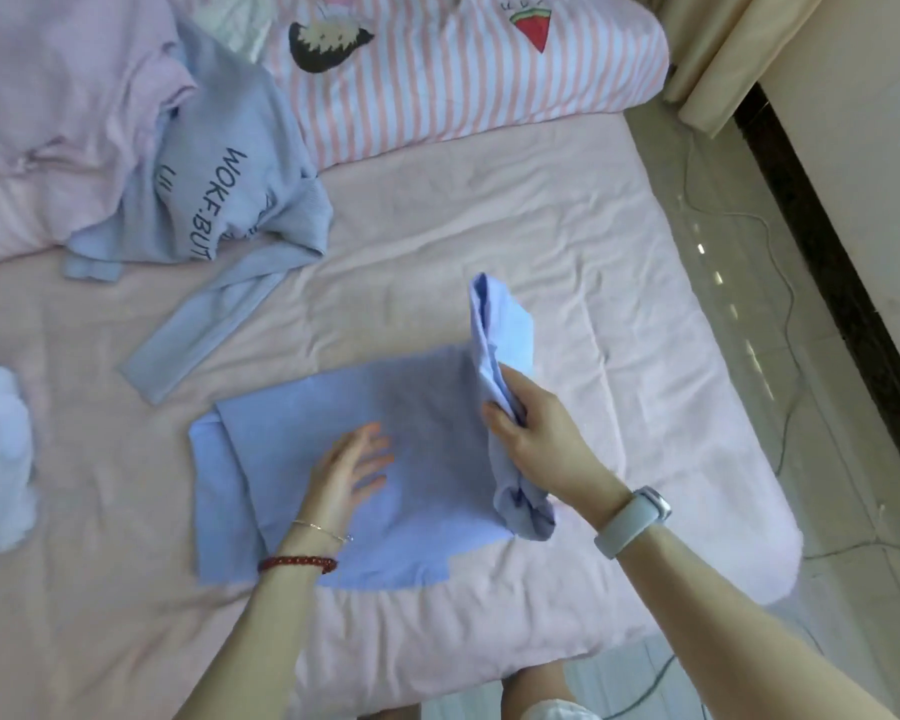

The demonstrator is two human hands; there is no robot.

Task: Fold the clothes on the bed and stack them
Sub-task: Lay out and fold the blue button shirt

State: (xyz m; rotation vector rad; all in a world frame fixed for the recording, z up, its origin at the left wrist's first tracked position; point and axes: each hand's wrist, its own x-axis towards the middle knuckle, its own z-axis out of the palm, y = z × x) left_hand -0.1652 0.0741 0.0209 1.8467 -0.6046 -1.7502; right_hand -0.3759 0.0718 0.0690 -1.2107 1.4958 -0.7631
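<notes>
Clothes are mostly unfolded: a light-blue garment (302, 459) lies mid-fold at centre, right hand (536, 439) grasping its raised edge, left hand (346, 472) released, flat on it. At 11 o'clock a lettered blue sweater (230, 184) waits crumpled; no stack visible.

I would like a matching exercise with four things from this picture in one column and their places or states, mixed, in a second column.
Things:
1. blue shirt
2. sweater
3. left hand
4. right hand

States:
A. unfolded, with printed letters, far left
B. open, flat on the cloth
C. grips a raised edge of cloth
D. spread on the pink sheet, partly folded

Pairs: 1-D, 2-A, 3-B, 4-C
</notes>
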